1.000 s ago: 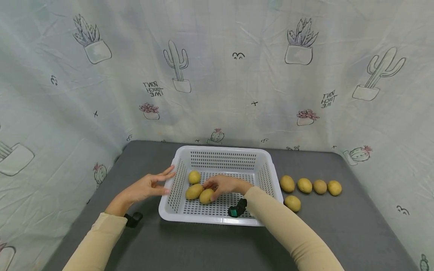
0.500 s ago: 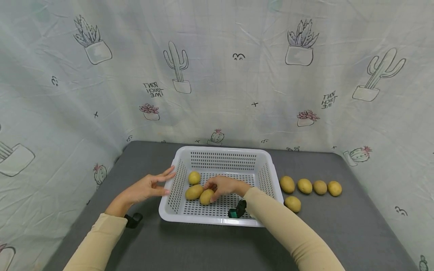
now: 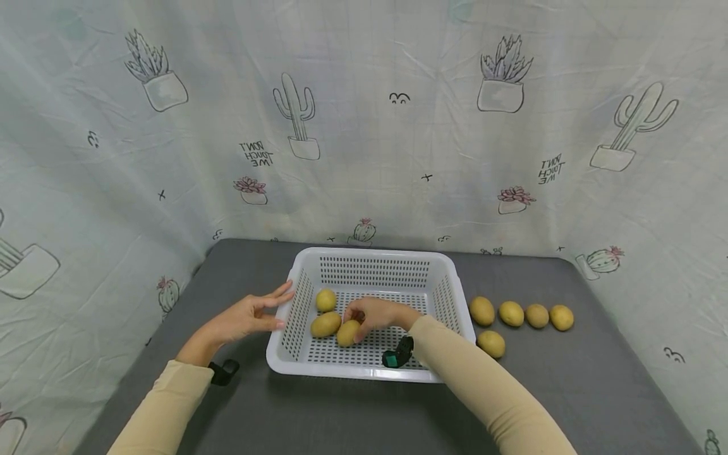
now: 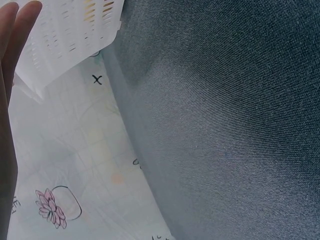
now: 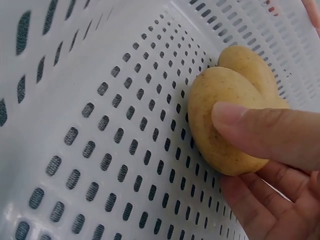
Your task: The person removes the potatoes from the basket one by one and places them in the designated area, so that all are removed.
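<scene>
Inside the white plastic basket (image 3: pixel 375 372), my right hand (image 3: pixel 378 314) grips a potato (image 5: pixel 220 95) low over the perforated floor. In the right wrist view its thumb lies across the top of that potato and the fingers curl beneath. Two other potatoes lie to the left: an oval one (image 3: pixel 326 325) right beside the held one and a rounder one (image 3: pixel 326 300) farther back. My left hand (image 3: pixel 241 316) rests at the basket's left rim, fingers extended and spread. In the left wrist view the left fingers (image 4: pixel 22 30) overlap the basket's outer wall.
Several more potatoes lie on the grey table right of the basket, four in a rough row (image 3: pixel 511 313) and one nearer (image 3: pixel 491 343). A curtain (image 3: pixel 364 126) printed with cacti hangs behind and along both sides of the table (image 3: pixel 341 417).
The right hand and the held potato have shifted very slightly to the right, opening a little gap from the oval potato. The left hand keeps its place at the rim.
</scene>
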The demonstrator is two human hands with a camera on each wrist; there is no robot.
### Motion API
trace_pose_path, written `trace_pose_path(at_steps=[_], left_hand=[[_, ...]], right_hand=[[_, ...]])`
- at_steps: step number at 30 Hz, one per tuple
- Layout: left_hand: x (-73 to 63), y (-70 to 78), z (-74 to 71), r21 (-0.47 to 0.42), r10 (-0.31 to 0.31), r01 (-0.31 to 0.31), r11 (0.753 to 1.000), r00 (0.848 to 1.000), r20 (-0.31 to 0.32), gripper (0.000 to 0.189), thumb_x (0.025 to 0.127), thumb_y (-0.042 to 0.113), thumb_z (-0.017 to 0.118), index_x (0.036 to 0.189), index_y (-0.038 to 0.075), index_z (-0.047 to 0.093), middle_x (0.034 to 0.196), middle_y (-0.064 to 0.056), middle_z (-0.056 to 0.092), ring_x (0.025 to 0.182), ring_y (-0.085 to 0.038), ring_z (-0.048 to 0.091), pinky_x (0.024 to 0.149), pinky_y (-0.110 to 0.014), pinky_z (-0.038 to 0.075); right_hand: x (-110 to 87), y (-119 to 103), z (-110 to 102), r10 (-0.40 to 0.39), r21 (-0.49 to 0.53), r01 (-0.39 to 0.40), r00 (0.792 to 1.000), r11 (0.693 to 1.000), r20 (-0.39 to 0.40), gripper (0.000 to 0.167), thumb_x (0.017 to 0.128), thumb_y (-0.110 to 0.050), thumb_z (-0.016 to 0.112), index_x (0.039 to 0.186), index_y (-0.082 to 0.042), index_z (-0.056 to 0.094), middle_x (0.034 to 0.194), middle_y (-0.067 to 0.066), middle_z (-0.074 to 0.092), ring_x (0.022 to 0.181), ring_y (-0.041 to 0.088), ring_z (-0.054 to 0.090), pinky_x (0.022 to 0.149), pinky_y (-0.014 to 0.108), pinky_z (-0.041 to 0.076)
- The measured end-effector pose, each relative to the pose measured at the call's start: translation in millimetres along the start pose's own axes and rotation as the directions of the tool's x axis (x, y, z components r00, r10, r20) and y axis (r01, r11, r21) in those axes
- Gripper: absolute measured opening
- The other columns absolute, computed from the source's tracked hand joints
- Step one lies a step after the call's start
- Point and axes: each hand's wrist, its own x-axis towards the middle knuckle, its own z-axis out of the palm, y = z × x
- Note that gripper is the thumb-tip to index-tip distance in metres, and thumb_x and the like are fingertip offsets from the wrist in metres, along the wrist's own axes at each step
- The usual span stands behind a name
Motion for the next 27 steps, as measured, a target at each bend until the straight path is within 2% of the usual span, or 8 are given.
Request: trace_pose_path(at_steps=[8, 13, 16, 21, 27], left_hand=[[-0.1, -1.9, 0.4, 0.007, -0.001, 0.001, 1.000, 1.000, -0.001, 0.069, 0.091, 0.006, 0.062, 0.146, -0.006, 0.022, 0.158, -0.014, -0.009, 0.120, -0.027, 0.055, 0.088, -0.024, 0.050], [1.1, -1.3, 0.3, 0.013, -0.006, 0.006, 1.000, 1.000, -0.008, 0.070, 0.090, 0.007, 0.063, 0.146, -0.005, 0.023, 0.158, -0.013, -0.008, 0.122, -0.030, 0.053, 0.088, -0.025, 0.050], [1.1, -0.5, 0.5, 0.010, -0.002, 0.002, 1.000, 1.000, -0.004, 0.070, 0.090, 0.007, 0.063, 0.146, -0.005, 0.023, 0.158, -0.014, -0.009, 0.125, -0.032, 0.049, 0.089, -0.025, 0.050], [0.5, 0.4, 0.5, 0.001, 0.008, -0.008, 1.000, 1.000, 0.009, 0.070, 0.091, 0.006, 0.062, 0.146, -0.007, 0.021, 0.158, -0.014, -0.012, 0.129, -0.033, 0.043, 0.090, -0.025, 0.050], [0.3, 0.1, 0.1, -0.007, 0.009, -0.008, 1.000, 1.000, 0.009, 0.070, 0.090, 0.006, 0.062, 0.145, -0.008, 0.021, 0.157, -0.014, -0.012, 0.129, -0.029, 0.045, 0.090, -0.025, 0.050]], right_hand=[[-3.0, -3.7, -4.0, 0.004, -0.048, -0.005, 1.000, 0.999, -0.028, 0.034, 0.074, -0.014, 0.081, 0.100, -0.020, 0.061, 0.109, -0.003, 0.061, 0.102, 0.014, 0.058, 0.090, 0.032, 0.047], [-6.5, -8.7, -11.5, -0.014, -0.008, 0.013, 0.998, 1.000, -0.061, 0.034, 0.074, -0.013, 0.080, 0.101, -0.018, 0.060, 0.110, -0.001, 0.061, 0.103, 0.016, 0.058, 0.088, 0.032, 0.048], [-9.5, -11.3, -16.3, -0.035, 0.021, 0.037, 0.995, 0.999, -0.091, 0.034, 0.075, -0.014, 0.079, 0.102, -0.018, 0.059, 0.109, -0.002, 0.060, 0.103, 0.017, 0.057, 0.087, 0.033, 0.048], [-16.2, -16.6, -24.8, -0.093, 0.083, 0.107, 0.984, 0.991, -0.153, 0.036, 0.077, -0.011, 0.076, 0.108, -0.015, 0.059, 0.112, 0.001, 0.060, 0.109, 0.020, 0.055, 0.093, 0.036, 0.046], [-20.3, -18.5, -32.8, -0.154, 0.137, 0.191, 0.958, 0.972, -0.244, 0.039, 0.079, -0.008, 0.075, 0.115, -0.008, 0.059, 0.118, 0.006, 0.058, 0.112, 0.022, 0.056, 0.096, 0.036, 0.046]])
